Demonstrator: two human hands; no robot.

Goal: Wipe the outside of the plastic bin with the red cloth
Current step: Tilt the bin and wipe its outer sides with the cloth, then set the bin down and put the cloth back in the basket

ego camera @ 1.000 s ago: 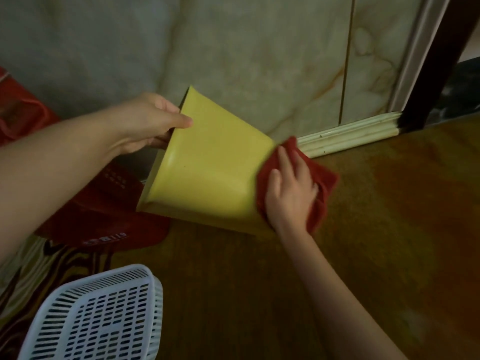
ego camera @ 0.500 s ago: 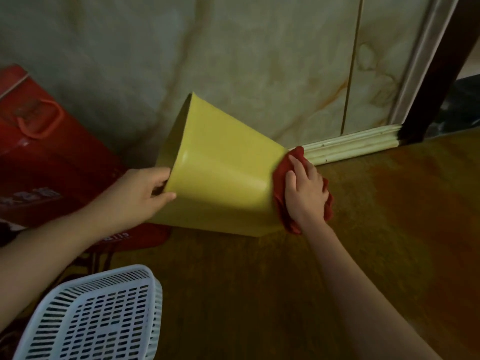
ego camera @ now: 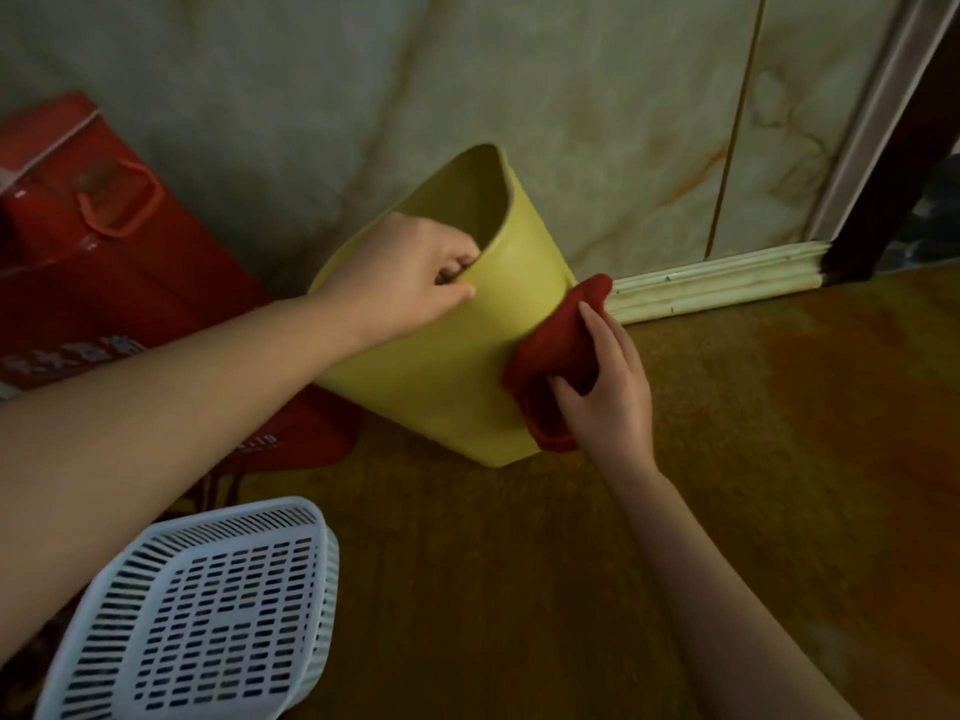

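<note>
Your left hand (ego camera: 410, 275) pinches the rim of the bin (ego camera: 457, 366), fingers curled inside its mouth, tilting it on the floor (ego camera: 571, 563) near the wall (ego camera: 571, 96). On the bin's right side, at its base, your right hand (ego camera: 608, 392) grips the bunched cloth (ego camera: 558, 350), pressing it against the outside.

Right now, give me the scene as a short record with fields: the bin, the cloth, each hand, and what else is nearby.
bin: yellow plastic bin, tilted, mouth toward the wall, on the brown floor
cloth: red cloth, pressed against the bin's lower outside
left hand: gripping the bin's rim
right hand: holding the cloth
nearby: white slotted basket in front; red bag to the left
</note>
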